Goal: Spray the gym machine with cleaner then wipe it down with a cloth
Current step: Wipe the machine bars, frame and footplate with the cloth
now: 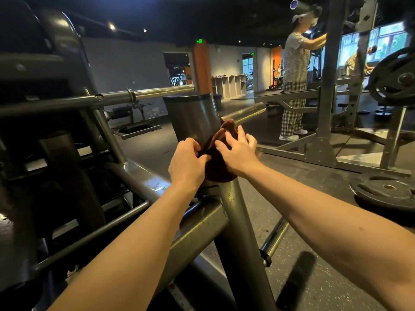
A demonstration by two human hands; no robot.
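Note:
A dark brown cloth (pixel 219 163) is bunched against the grey upright post (pixel 193 118) of the gym machine, at the centre of the head view. My left hand (pixel 186 164) pinches the cloth's left edge with thumb and fingers. My right hand (pixel 239 153) lies on the cloth's right side with its fingers spread and bent over the fabric. Below the cloth the post (pixel 238 221) runs down to a welded joint with a slanted frame tube (pixel 197 234). No spray bottle is in view.
Stacked weight plates and frame bars (pixel 45 131) fill the left. A chrome bar (pixel 143 95) crosses behind the post. A person (pixel 294 75) stands at a rack (pixel 327 97) to the right. A weight plate (pixel 386 190) lies on the floor at right.

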